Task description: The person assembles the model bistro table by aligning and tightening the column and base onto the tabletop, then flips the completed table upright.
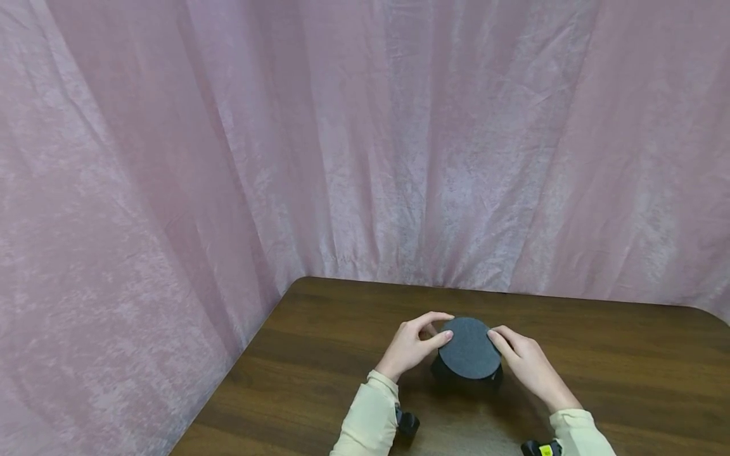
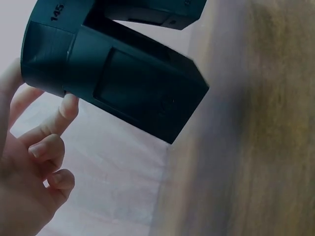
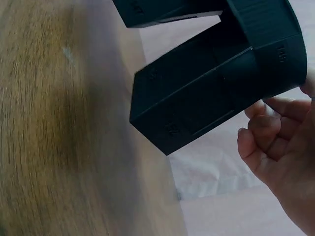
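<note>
A dark stand with a round grey top (image 1: pixel 470 348) is held between both hands over the brown wooden table. Thick, block-like legs (image 2: pixel 142 83) extend from under its top, with a gap between them and small raised numbers on their sides. My left hand (image 1: pixel 412 345) grips the left rim, thumb lying on the top and fingers at the side. On the opposite rim my right hand (image 1: pixel 526 361) pinches the edge, its thumb on top. In the right wrist view, the curled fingers (image 3: pixel 266 130) show under the rim beside a leg (image 3: pixel 192 93).
The wooden table (image 1: pixel 342 316) has rounded back corners. Pink velvety curtains (image 1: pixel 365 158) hang behind it and along its left side. A black wrist device (image 1: pixel 407 423) sits at the left sleeve, and another (image 1: pixel 538 448) at the right sleeve.
</note>
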Demonstrator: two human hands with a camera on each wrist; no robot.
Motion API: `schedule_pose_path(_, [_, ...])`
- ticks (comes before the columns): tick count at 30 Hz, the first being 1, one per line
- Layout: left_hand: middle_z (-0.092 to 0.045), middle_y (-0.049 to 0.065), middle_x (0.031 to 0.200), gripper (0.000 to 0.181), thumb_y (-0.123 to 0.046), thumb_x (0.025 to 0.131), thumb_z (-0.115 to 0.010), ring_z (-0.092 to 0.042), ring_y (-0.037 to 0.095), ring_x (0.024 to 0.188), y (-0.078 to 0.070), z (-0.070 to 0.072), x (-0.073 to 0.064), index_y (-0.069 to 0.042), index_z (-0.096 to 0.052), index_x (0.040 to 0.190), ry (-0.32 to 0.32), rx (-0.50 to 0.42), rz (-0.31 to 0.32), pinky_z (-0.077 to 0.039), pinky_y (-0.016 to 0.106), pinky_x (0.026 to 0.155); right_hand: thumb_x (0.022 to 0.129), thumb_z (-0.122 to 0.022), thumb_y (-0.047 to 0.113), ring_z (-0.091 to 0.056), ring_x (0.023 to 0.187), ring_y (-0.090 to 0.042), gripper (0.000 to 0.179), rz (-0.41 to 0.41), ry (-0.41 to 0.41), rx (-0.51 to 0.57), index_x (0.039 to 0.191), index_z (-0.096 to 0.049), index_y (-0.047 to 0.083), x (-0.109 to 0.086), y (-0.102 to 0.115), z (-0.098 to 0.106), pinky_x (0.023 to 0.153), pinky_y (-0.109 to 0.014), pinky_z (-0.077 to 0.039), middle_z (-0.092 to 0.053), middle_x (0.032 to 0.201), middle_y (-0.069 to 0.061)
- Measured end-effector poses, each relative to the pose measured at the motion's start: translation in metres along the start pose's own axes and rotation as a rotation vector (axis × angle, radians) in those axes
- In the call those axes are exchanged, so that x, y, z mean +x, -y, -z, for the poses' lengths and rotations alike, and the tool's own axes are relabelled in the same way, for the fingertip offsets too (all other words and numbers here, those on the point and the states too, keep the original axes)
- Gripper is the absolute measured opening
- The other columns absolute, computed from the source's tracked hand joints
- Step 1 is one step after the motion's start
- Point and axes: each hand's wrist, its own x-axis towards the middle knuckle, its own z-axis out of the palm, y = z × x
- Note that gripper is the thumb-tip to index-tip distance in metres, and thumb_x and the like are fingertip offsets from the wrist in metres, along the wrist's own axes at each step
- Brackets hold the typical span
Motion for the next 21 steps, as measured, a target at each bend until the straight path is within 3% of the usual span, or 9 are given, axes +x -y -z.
schedule_pose_path(6, [-0.06, -0.006, 0.068, 0.032, -0.047, 0.083, -0.056, -0.057, 0.007, 0.061, 0.003, -0.007, 0.001, -0.04, -0.056, 0.115, 0.021, -0.01, 0.05, -0.043, 0.021, 0.053, 0.095, -0.035, 0.041, -0.06, 0.098, -0.022, 0.034, -0.012, 0.072, 0.07, 0.112, -0.055, 0.019, -0.001, -0.007, -0.001, 0.075, -0.037, -0.047, -0.063, 0.106, -0.005])
schedule_pose_path(12, [-0.057, -0.004, 0.064, 0.032, -0.048, 0.084, -0.054, -0.059, 0.017, 0.061, 0.009, -0.013, -0.001, -0.04, -0.057, 0.115, 0.053, -0.036, 0.13, -0.043, 0.022, 0.053, 0.095, -0.032, 0.043, -0.052, 0.114, -0.032, 0.033, 0.006, 0.184, 0.143, 0.128, -0.038, 0.04, -0.002, -0.015, -0.005, 0.082, -0.048, -0.045, -0.05, 0.13, -0.006])
schedule_pose_path(16, [-0.058, -0.003, 0.064, 0.033, -0.046, 0.084, -0.055, -0.059, 0.022, 0.062, 0.01, -0.014, 0.0, -0.038, -0.057, 0.115, 0.062, -0.059, 0.14, -0.044, 0.023, 0.054, 0.095, -0.032, 0.043, -0.052, 0.114, -0.029, 0.032, 0.004, 0.212, 0.143, 0.127, -0.038, 0.047, -0.003, -0.017, -0.004, 0.083, -0.048, -0.044, -0.052, 0.129, -0.001])
schedule_pose_path(21, [-0.056, -0.002, 0.062, 0.028, -0.044, 0.084, -0.056, -0.057, 0.018, 0.057, 0.01, -0.018, 0.001, -0.039, -0.058, 0.112, 0.057, -0.059, 0.142, -0.042, 0.022, 0.052, 0.095, -0.034, 0.042, -0.051, 0.115, -0.026, 0.032, 0.005, 0.229, 0.138, 0.126, -0.043, 0.043, -0.003, -0.018, -0.001, 0.085, -0.047, -0.044, -0.054, 0.127, 0.001])
